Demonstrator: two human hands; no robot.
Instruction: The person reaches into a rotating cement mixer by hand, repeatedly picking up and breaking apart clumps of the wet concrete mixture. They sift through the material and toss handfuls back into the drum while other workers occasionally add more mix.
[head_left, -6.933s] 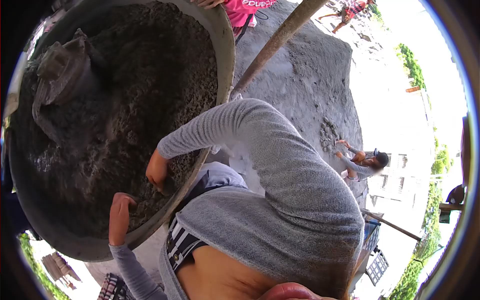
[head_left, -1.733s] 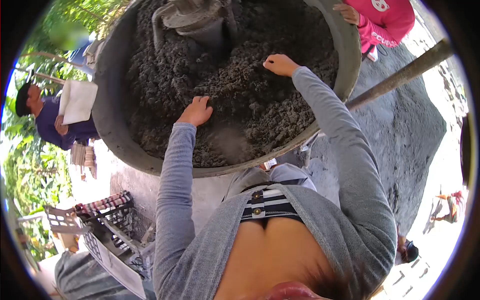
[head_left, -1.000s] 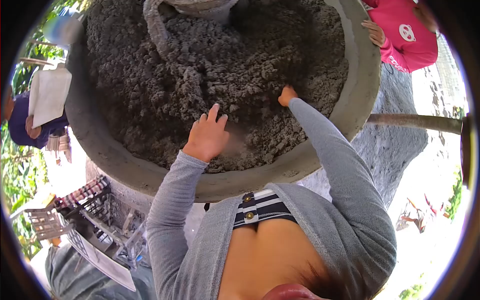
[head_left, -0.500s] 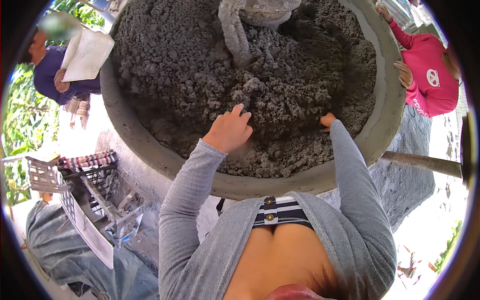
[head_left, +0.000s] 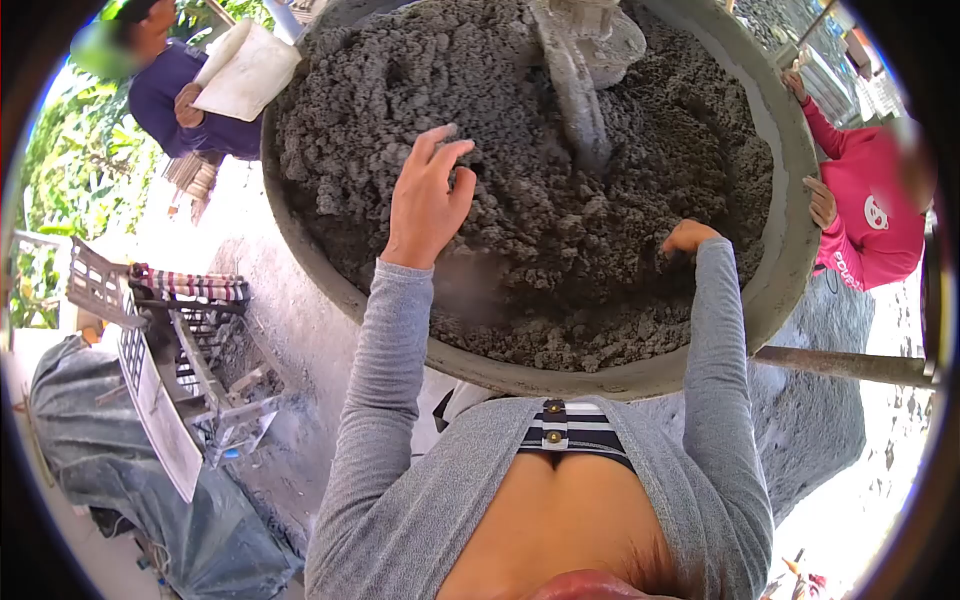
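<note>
Since 0.5 s ago the left hand (head_left: 428, 205) has slid up-frame over the mix (head_left: 560, 200), fingers spread wide, while the right hand (head_left: 688, 238) stays dug in, its grip hidden.

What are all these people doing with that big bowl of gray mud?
A person in gray sleeves is leaning over a big round mixing pan full of lumpy gray cement mix. Their left hand rests on top of the mix with fingers spread, and their right hand digs into it near the rim. A person in a pink shirt holds the pan's edge. Another person in purple carries a white sack.
</note>
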